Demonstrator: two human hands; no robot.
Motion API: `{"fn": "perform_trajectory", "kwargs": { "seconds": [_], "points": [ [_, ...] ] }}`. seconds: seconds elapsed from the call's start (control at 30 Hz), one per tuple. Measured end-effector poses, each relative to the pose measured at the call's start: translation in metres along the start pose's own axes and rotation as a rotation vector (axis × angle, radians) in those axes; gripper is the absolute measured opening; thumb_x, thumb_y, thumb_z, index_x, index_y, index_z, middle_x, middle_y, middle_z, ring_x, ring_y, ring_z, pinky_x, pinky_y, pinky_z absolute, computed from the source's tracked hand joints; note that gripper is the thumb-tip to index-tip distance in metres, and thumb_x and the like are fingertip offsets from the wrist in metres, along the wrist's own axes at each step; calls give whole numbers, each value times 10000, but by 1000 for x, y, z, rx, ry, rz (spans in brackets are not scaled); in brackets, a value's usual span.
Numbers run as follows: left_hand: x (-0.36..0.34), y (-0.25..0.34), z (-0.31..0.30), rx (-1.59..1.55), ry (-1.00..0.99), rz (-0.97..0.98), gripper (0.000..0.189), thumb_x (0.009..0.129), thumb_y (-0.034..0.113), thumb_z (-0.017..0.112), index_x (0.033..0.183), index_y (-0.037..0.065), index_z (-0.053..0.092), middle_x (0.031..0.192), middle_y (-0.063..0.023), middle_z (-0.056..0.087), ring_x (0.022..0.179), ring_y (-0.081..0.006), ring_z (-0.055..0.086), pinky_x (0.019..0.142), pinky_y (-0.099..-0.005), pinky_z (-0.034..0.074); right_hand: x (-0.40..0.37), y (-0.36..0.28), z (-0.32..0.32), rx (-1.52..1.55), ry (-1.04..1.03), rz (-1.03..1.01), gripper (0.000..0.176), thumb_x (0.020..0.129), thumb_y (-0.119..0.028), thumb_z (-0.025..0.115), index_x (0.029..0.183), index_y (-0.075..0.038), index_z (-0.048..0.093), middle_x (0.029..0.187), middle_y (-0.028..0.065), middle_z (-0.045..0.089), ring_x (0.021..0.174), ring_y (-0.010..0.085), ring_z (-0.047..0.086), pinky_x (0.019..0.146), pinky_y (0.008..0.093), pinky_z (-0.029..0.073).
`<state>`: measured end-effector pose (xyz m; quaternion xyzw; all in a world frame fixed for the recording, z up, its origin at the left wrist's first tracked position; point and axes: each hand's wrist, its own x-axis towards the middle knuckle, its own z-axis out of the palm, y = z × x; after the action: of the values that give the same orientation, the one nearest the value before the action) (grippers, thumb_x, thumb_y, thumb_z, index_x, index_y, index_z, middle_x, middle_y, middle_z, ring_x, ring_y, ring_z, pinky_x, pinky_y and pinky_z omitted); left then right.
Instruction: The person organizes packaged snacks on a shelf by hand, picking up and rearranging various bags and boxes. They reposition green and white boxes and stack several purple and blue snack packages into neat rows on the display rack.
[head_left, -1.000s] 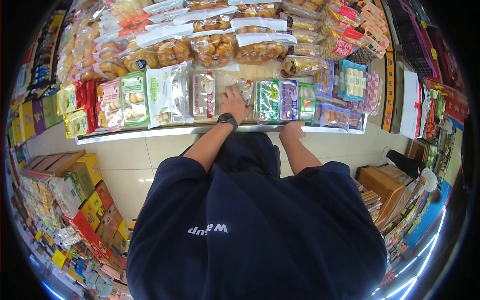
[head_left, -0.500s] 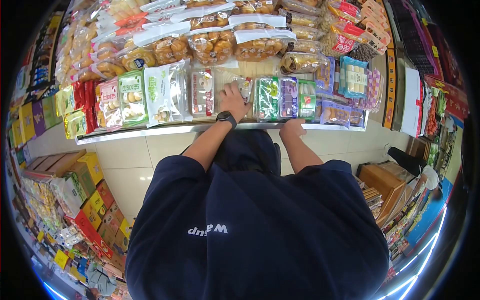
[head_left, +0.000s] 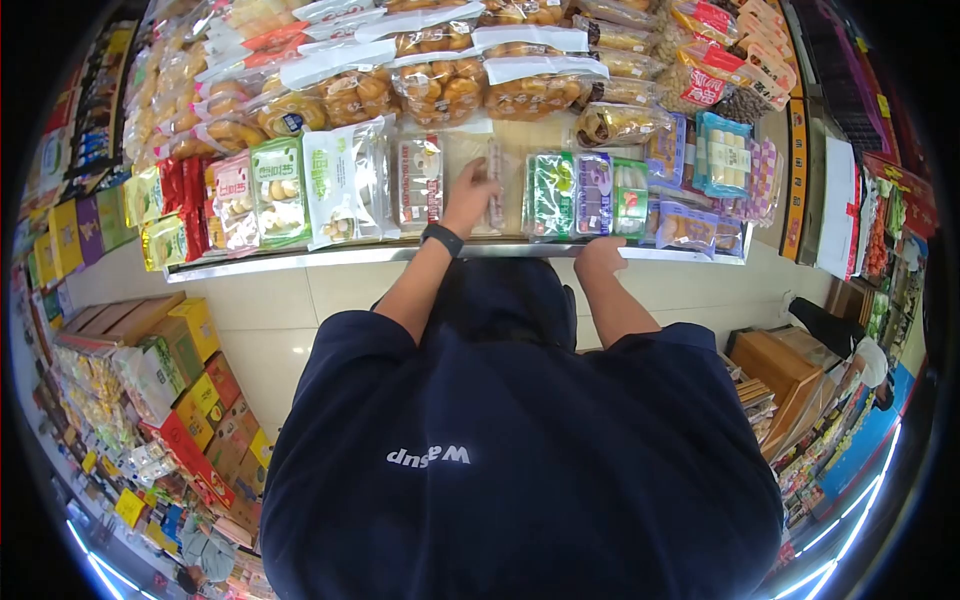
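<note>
My left hand (head_left: pixel 470 198), with a dark watch on its wrist, is closed on a clear snack pack (head_left: pixel 495 185) that stands on its narrow side. Left of it lies a red-and-white pack (head_left: pixel 420 182). Several green and purple snack packs (head_left: pixel 572 195) stand to the right, apart from the held one. My right hand (head_left: pixel 602 257) rests against the metal front edge (head_left: pixel 520 250) of the display, its thumb out and nothing visible in it; its other fingers are partly hidden.
Bagged pastries (head_left: pixel 437 88) fill the rows behind. White and green bags (head_left: pixel 350 185) stand at the left front, purple packs (head_left: pixel 687 228) at the right. Stacked cartons (head_left: pixel 195 400) are at the lower left, a wooden cabinet (head_left: pixel 775 370) at the right. Another person (head_left: pixel 868 362) is at the far right.
The clear pack under my left hand has turned up onto its narrow side, and my fingers now hold its edge. My right hand stays at the display edge. The view has shifted slightly.
</note>
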<state>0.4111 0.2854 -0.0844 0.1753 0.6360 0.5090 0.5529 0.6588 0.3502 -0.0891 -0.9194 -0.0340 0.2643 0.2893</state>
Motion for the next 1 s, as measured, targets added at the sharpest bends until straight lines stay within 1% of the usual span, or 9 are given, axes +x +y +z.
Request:
{"fn": "perform_trajectory", "kwargs": {
  "seconds": [0.03,0.1,0.17,0.2,0.4,0.5,0.7,0.8,1.0],
  "points": [
    [-1,11,-9,-358,-133,-160,601,798,150,599,1367,-8,489,1139,-185,610,989,-359,628,873,-474,524,0,1,-1,6,-5,3,611,972,-450,448,1381,2,403,1334,242,555,1172,413,589,949,513,505],
    [5,8,-28,-624,-336,-255,727,763,172,489,1466,3,413,1387,-204,542,1217,-403,564,1014,-504,479,3,1,0,17,-16,11,604,974,-451,446,1377,-3,406,1332,230,557,1172,402,590,941,505,510],
    [1,7,-31,-1020,-428,-267,758,763,219,482,1484,4,393,1479,-229,476,1310,-408,514,1071,-538,447,8,3,1,41,-38,12,613,972,-455,448,1385,-4,398,1338,227,555,1174,398,589,938,505,511],
    [-1,11,-32,-1028,-487,-231,802,759,271,481,1508,7,365,1523,-234,425,1354,-412,474,1100,-588,413,7,3,1,39,-41,10,623,970,-457,450,1393,-4,389,1342,229,551,1176,400,588,940,507,511],
    [-6,20,-33,-1094,-536,-232,803,833,378,476,1536,23,323,1535,-256,393,1353,-449,459,1112,-592,397,-20,-11,-8,40,-4,13,670,953,-463,470,1432,-10,352,1365,257,526,1190,426,577,960,519,510],
    [-9,23,-31,-1034,-516,-226,790,866,413,454,1541,27,314,1538,-264,383,1356,-453,453,1116,-594,393,-14,-8,-7,60,-24,7,668,951,-458,471,1430,-6,358,1373,266,517,1191,432,575,963,520,513],
    [-7,18,-33,-1040,-533,-246,755,891,401,409,1539,25,317,1520,-262,412,1331,-455,484,1096,-600,416,-23,-14,-11,64,-35,44,680,950,-463,469,1425,12,364,1378,272,513,1187,433,579,962,527,512],
    [-6,16,-33,-1027,-519,-251,742,897,394,399,1536,26,324,1512,-261,424,1321,-456,495,1087,-602,424,-15,-10,-7,14,-5,25,680,947,-464,470,1420,15,373,1364,280,521,1180,438,582,959,526,513],
    [-6,16,-30,-1023,-545,-244,752,892,390,413,1527,-2,324,1513,-262,422,1326,-457,490,1100,-589,416,-22,-12,-8,53,-2,15,692,948,-460,469,1415,43,371,1349,303,527,1174,459,581,973,538,499]
  ]
}}
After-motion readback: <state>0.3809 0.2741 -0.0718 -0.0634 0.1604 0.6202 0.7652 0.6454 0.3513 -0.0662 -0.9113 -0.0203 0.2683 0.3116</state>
